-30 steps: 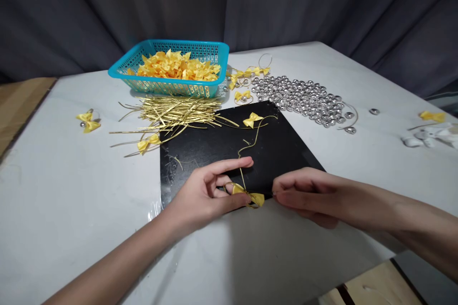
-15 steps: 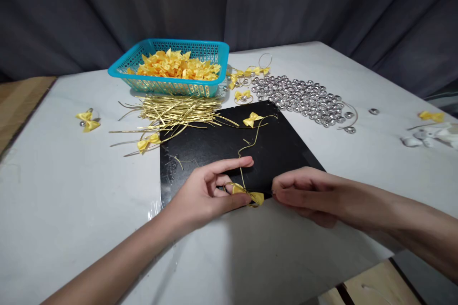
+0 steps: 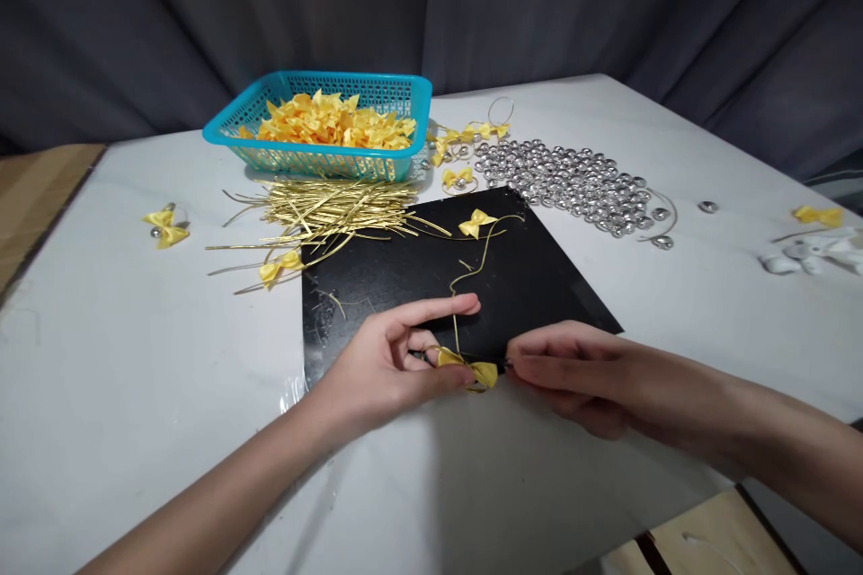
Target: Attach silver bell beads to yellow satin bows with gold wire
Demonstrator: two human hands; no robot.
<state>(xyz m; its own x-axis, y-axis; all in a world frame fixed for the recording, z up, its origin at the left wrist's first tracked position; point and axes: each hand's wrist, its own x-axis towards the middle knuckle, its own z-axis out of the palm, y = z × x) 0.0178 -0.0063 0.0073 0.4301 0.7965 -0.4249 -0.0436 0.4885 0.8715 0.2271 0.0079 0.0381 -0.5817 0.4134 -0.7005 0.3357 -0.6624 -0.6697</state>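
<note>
My left hand (image 3: 391,359) pinches a yellow ribbon bow (image 3: 484,374) between thumb and fingers, its index finger stretched out above. A loop of gold cord shows at the bow, partly hidden by the fingers. Just to the right, my right hand (image 3: 573,373) is closed, thumb against index finger, at the end of a thin strand of gold cord running from the bow. A tiny shiny spot shows at those fingertips, too small to name. Both hands are over the near edge of a black board (image 3: 397,278). Behind the bow a loose, kinked gold cord (image 3: 482,262) lies on the board.
A blue basket (image 3: 316,148) of yellow bows stands at the back, with a pile of gold cords (image 3: 337,208) before it. Many silver beads (image 3: 566,180) are heaped at the right. Finished-looking bows with beads (image 3: 165,229) lie about the white table (image 3: 168,332).
My right hand has shifted slightly left and down, nearer the bow. The cord loop at the bow looks smaller, and a strand now stretches toward the right fingers. My left hand stays put.
</note>
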